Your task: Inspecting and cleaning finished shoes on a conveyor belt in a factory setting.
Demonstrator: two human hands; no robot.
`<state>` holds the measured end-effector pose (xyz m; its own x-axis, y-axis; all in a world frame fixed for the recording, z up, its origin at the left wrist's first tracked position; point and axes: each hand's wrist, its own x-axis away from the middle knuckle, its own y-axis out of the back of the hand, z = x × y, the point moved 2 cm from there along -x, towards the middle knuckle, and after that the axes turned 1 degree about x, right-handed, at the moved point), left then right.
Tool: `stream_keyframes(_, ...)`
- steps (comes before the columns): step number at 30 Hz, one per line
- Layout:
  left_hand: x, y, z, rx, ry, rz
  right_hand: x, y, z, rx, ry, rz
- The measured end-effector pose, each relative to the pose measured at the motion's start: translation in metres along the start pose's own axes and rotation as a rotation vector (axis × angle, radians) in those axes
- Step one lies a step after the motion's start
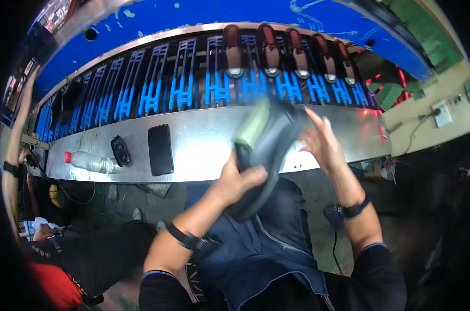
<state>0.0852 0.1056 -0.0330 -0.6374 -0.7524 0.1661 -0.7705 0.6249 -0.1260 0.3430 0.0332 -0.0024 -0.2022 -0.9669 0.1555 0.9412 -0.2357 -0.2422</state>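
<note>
A black shoe (274,137), smeared by motion, is tilted above the front edge of the metal bench. A pale green block, perhaps a shoe last, shows at its upper left side. My left hand (237,179) is closed around its lower part, with the thumb lying across it. Just to the right of the shoe, my right hand (322,142) is raised with its fingers stretched and apart. Whether those fingertips touch the shoe I cannot tell. Behind it, several shoes (270,52) with brown insides and pale soles or toes rest on the conveyor rack.
The metal bench top (204,145) holds a clear bottle with a red cap (92,161), a small black object (120,151) and a black phone (161,150). Blue-tipped conveyor slats (180,90) run behind it. Another person's dark clothing (95,259) is at lower left.
</note>
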Motion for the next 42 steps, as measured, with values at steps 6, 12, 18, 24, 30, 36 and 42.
stream_keyframes(6,-0.165,0.229,-0.051,0.029,0.02,-0.463,-0.263,-0.049,-0.05,1.165,0.207,-0.147)
stream_keyframes(12,-0.241,0.35,-0.008,-1.41,-0.139,-0.542,-0.395,-0.079,-0.102,1.194,0.118,-0.043)
stream_keyframes(18,-0.168,0.136,-0.116,-1.27,-0.522,0.005,-0.276,0.001,-0.031,0.547,0.33,0.038)
stream_keyframes(24,-0.148,-0.036,-0.317,-1.12,-1.524,-0.104,0.005,0.064,-0.045,0.179,0.093,0.031)
stream_keyframes(30,-0.202,-0.052,-0.371,-1.498,-1.028,-0.144,0.087,0.047,-0.082,0.981,0.43,-0.443)
stream_keyframes(36,-0.02,-0.081,-0.331,-1.222,-1.173,-0.066,0.087,0.055,-0.06,1.059,0.262,-0.394)
stream_keyframes(42,0.19,-0.11,-0.153,-1.321,-1.077,0.373,0.112,0.03,0.066,1.19,0.873,-0.403)
